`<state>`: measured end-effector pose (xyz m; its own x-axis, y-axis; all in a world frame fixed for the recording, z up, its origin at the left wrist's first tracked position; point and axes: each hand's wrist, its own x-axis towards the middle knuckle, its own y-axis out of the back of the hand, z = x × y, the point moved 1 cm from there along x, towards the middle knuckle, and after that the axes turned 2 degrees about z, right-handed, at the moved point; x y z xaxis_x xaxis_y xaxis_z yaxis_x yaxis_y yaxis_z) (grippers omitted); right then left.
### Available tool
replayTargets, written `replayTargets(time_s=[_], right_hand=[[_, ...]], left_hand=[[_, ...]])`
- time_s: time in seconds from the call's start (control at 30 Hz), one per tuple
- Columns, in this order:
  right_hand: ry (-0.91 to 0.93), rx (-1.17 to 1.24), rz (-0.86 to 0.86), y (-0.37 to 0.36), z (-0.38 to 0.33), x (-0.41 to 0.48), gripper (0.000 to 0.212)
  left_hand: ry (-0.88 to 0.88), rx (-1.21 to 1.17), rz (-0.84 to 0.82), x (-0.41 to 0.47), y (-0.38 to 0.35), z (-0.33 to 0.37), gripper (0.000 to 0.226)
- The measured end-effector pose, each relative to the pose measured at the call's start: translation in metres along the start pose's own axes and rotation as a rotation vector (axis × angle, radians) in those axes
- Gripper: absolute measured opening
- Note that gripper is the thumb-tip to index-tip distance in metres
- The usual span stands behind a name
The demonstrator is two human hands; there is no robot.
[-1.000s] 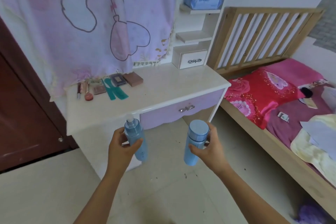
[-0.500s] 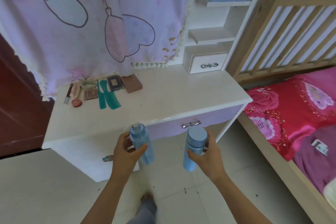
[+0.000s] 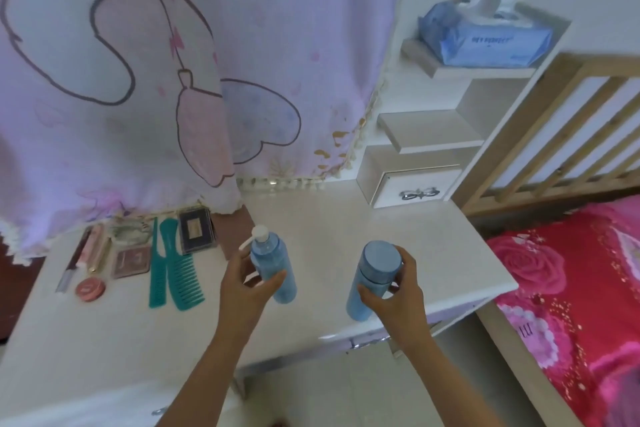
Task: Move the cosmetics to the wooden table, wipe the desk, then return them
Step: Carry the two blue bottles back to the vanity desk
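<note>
White surface [image 3: 346, 218] under a pink cartoon curtain [image 3: 138, 62]; bed [image 3: 571, 305] with red floral cover just right of it; shelf unit at back right, tissue pack [image 3: 485, 38] on the top shelf [image 3: 485, 72], small drawer [image 3: 415, 189] at the bottom. We hold two blue bottles over the front half of the surface. Left hand [image 3: 242, 291] has the pump bottle [image 3: 273, 267], fingers [image 3: 272, 282] curled round its middle, pump head up. Right hand [image 3: 398, 302] has the capped bottle [image 3: 372, 274], fingers [image 3: 408, 262] wrapped round it just under the cap. We can't tell if either base touches the surface. Back left, apart from the bottles: two teal combs [image 3: 173, 270] side by side; dark palette [image 3: 195, 229] behind them; square compact [image 3: 131, 262], round pink pot [image 3: 90, 289] and thin tubes [image 3: 86, 250] further left.
</note>
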<state>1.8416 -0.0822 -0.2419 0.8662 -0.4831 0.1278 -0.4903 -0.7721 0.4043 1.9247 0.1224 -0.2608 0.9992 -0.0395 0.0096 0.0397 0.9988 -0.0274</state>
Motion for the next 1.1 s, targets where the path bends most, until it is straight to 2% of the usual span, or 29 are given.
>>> replayTargets(time_s=[0.3,0.37,0.67,1.1], right_hand=[[-0.071,0.037,-0.063,-0.015,0.024,0.091,0.070],[-0.063,0.066,-0.080,-0.018,0.027,0.120,0.068],[-0.034,0.094,-0.053,-0.047,0.035,0.239,0.069],[-0.090,0.083,0.043,-0.083,0.060,0.303,0.067]], left_hand=[[0.071,0.076,-0.017,0.071,-0.052,-0.018,0.051],[0.063,0.090,0.003,0.093,-0.070,-0.016,0.044],[0.073,0.215,0.100,0.178,-0.132,-0.010,0.046],[0.124,0.186,0.253,0.225,-0.163,-0.036,0.049]])
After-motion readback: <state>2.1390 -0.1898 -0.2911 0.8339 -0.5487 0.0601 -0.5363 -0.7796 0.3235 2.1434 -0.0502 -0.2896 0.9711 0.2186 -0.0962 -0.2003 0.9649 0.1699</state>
